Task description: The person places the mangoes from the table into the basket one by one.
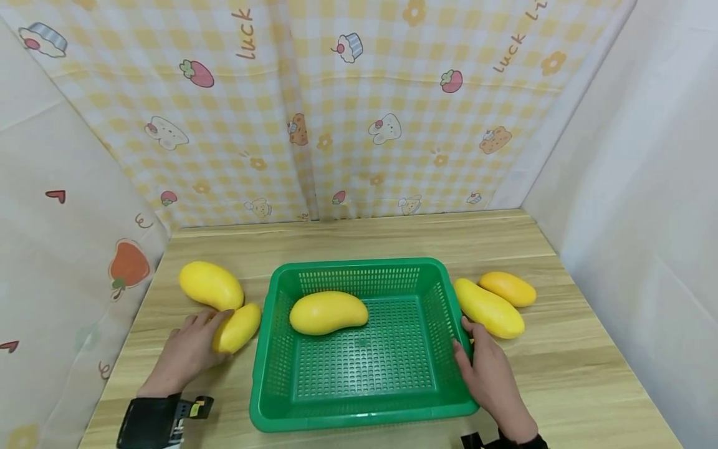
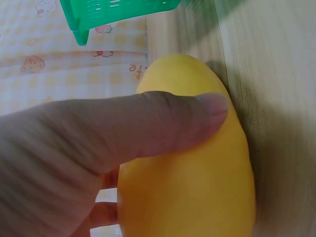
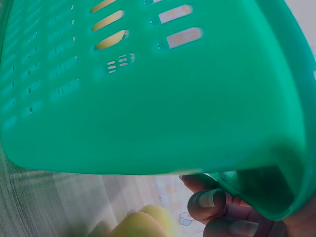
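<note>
My left hand [image 1: 193,352] holds a yellow mango [image 1: 238,329] on the table, left of the green basket. In the left wrist view the thumb [image 2: 168,121] lies across this mango [image 2: 192,192], and the fingers are partly hidden behind it. Touching its far end is a larger mango [image 1: 210,285]. Inside the green plastic basket [image 1: 364,413], another mango [image 1: 328,313] lies on the left part of the floor. My right hand [image 1: 490,374] grips the basket's right rim; in the right wrist view curled fingers [image 3: 210,202] show below the basket wall [image 3: 163,123].
Two more mangoes, a long yellow one [image 1: 489,310] and a smaller orange-yellow one [image 1: 509,288], lie right of the basket near my right hand. A checked curtain [image 1: 359,174] backs the wooden table [image 1: 583,374], with pale cloth walls [image 1: 639,187] on both sides.
</note>
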{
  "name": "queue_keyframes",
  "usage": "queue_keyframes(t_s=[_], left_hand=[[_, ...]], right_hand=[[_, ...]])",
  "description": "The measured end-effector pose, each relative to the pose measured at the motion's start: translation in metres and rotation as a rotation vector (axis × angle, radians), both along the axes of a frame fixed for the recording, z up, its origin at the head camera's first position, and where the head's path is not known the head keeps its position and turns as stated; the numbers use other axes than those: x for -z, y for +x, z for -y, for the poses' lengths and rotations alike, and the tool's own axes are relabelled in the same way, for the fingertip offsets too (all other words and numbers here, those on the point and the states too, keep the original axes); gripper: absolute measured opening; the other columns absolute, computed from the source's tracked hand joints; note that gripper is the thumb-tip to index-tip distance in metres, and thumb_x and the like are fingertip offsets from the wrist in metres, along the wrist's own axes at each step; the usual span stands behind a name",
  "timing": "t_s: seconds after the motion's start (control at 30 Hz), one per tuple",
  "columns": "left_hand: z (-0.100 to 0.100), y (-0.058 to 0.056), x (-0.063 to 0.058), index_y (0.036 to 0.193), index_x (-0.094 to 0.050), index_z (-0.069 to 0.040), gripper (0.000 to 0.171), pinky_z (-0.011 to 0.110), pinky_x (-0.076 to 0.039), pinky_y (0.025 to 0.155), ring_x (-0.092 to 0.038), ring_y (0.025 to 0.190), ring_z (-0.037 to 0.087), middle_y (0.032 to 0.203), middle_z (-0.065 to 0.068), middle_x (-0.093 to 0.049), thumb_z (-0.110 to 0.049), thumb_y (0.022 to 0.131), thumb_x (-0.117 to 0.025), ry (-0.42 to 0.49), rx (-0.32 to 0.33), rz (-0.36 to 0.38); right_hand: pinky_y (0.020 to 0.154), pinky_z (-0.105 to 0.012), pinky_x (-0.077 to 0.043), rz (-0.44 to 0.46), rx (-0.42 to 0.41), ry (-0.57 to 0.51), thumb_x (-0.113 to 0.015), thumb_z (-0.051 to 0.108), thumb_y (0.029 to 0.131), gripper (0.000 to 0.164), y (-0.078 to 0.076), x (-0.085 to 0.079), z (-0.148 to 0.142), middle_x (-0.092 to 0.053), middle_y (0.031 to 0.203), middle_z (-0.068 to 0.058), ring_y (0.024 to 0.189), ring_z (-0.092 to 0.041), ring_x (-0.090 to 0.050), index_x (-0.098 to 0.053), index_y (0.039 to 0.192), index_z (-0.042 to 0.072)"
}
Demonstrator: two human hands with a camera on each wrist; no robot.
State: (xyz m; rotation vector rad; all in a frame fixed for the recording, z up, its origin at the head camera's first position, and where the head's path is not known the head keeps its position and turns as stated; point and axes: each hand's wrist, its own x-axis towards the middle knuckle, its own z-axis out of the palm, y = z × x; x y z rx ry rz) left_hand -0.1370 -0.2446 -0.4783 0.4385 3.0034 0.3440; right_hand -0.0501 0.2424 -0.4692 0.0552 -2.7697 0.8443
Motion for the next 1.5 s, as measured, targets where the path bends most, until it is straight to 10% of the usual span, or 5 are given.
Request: queue_keyframes(t_s=[0.93,1.5], left_hand=[[-0.017,-0.005,-0.058,0.135,-0.048,-0.005,0.084,0.060,-0.043,0.068,-0.050,0.100,0.044,0.114,0.021,-0.054,-0.027,0.064,-0.087,0.024,0.067,-0.341],[-0.064,-0.019,-0.080,0.138,-0.046,-0.008,0.084,0.060,-0.044,0.077,-0.048,0.106,0.042,0.120,0.021,-0.053,-0.029,0.067,-0.087,0.047,0.184,-0.391]], right_hand=[[0.069,-0.043,-0.052,-0.011,-0.002,-0.004,-0.062,0.003,0.091,0.036,0.001,-0.002,0.001,-0.057,0.121,-0.026,0.087,-0.028,-0.059,-0.048,0.122,-0.008],[0.066,-0.040,-0.053,-0.021,-0.002,-0.026,-0.062,0.003,0.091,0.036,0.002,0.002,0.000,-0.058,0.121,-0.025,0.084,-0.025,-0.059,-0.048,0.122,-0.007]])
